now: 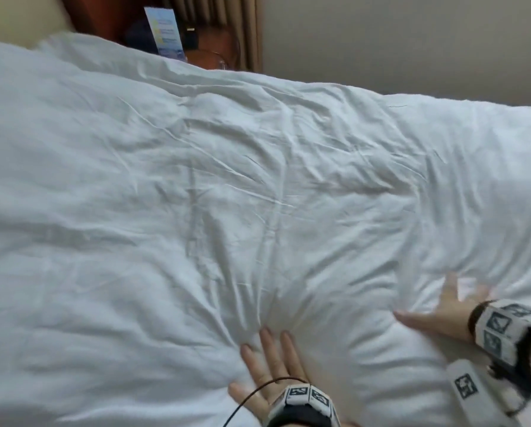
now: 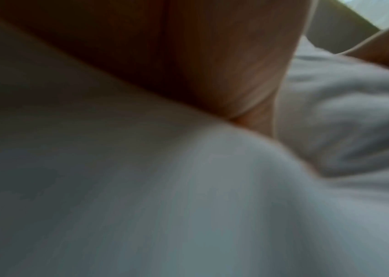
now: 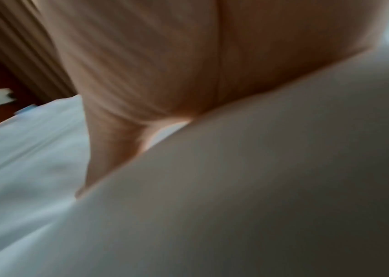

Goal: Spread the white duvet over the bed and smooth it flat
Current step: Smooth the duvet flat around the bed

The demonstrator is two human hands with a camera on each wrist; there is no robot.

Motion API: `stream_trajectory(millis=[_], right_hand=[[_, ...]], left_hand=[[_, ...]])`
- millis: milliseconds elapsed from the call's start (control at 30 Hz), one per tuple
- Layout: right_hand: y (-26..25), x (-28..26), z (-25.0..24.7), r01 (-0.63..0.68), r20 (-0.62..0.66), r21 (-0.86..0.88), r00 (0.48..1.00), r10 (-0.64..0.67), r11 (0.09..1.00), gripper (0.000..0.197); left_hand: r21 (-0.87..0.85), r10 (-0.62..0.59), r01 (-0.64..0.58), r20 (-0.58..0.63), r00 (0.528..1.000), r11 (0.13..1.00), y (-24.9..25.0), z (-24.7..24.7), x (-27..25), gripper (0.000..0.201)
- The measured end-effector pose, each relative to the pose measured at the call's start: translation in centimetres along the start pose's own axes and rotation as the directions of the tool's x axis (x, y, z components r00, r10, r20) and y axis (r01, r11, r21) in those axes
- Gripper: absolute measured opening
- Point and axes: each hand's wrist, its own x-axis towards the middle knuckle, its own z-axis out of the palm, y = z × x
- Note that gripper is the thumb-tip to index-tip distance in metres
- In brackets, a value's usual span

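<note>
The white duvet (image 1: 227, 195) covers the whole bed in the head view, wrinkled through its middle with creases running toward my hands. My left hand (image 1: 270, 365) lies flat on it near the bottom centre, fingers straight and spread, pressing the cloth. My right hand (image 1: 439, 309) presses flat on the duvet at the lower right, fingers straight and blurred by motion. In the left wrist view the palm (image 2: 188, 56) lies against the duvet (image 2: 212, 206). The right wrist view shows the palm (image 3: 164, 65) on a puffed fold of the duvet (image 3: 259, 187).
Beyond the bed's far edge stands a dark wooden nightstand (image 1: 208, 41) with a blue and white card (image 1: 165, 32) upright on it. Brown curtains (image 1: 227, 13) hang behind it, and a beige wall (image 1: 412, 41) runs along the far right side.
</note>
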Motion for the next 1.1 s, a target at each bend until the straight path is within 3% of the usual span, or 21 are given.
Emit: stream_trajectory(millis=[33, 100, 167, 200, 267, 333, 400, 467, 567, 633, 900, 1100], right_hand=[[-1.0, -1.1, 0.8, 0.050, 0.024, -0.033, 0.999, -0.049, 0.998, 0.156], [-1.9, -1.4, 2.7, 0.120, 0.069, -0.115, 0.991, -0.113, 0.986, 0.156], [-2.3, -0.8, 3.5, 0.099, 0.030, -0.081, 0.995, -0.097, 0.992, 0.159], [-2.4, -0.3, 3.2, 0.089, 0.022, -0.104, 0.996, -0.087, 0.991, 0.161], [-2.6, 0.1, 3.1, 0.085, 0.036, -0.092, 0.996, -0.082, 0.992, 0.165], [-2.6, 0.5, 3.7, 0.110, 0.063, -0.045, 0.992, -0.107, 0.993, 0.166], [-2.5, 1.4, 3.8, 0.130, 0.057, -0.005, 0.990, -0.130, 0.991, 0.167], [-2.6, 2.1, 3.6, 0.141, 0.041, -0.033, 0.989, -0.140, 0.989, 0.169], [-2.4, 2.2, 3.2, 0.155, 0.044, -0.011, 0.987, -0.154, 0.988, 0.171], [-2.4, 2.1, 3.1, 0.164, 0.031, 0.012, 0.986, -0.165, 0.986, 0.172], [1.7, -1.3, 5.8, 0.255, -0.050, 0.000, 0.966, -0.255, 0.967, 0.144], [8.4, -6.4, 11.7, 0.241, 0.007, -0.108, 0.970, -0.242, 0.964, 0.146]], left_hand=[[-0.033, 0.027, -0.030, -0.083, 0.996, 0.999, 0.6, -1.1, -0.3, 0.070], [0.102, 0.230, -0.213, -0.217, 0.949, 0.972, 2.1, -3.8, -0.3, 0.075], [0.273, 0.413, -0.359, -0.174, 0.894, 0.893, 3.1, -9.3, 1.9, 0.113], [0.301, 0.430, -0.368, -0.175, 0.886, 0.880, 2.4, -13.4, 3.1, 0.122], [0.337, 0.288, -0.204, -0.222, 0.932, 0.919, -2.2, -19.1, 5.7, 0.137], [0.262, 0.058, 0.002, -0.219, 0.974, 0.965, -8.0, -21.2, 7.4, 0.161], [0.193, -0.059, 0.106, -0.236, 0.970, 0.975, -13.0, -20.3, 8.8, 0.168], [0.164, -0.088, 0.129, -0.240, 0.967, 0.978, -15.6, -18.9, 9.2, 0.166], [0.204, -0.119, 0.170, -0.240, 0.963, 0.964, -15.5, -16.1, 8.1, 0.156], [0.218, -0.144, 0.197, -0.236, 0.961, 0.956, -15.0, -14.1, 7.1, 0.161], [0.246, -0.049, 0.104, -0.219, 0.974, 0.964, -16.8, -8.1, 2.1, 0.157], [0.243, 0.096, -0.033, -0.254, 0.963, 0.970, -19.5, -2.0, -2.8, 0.151]])
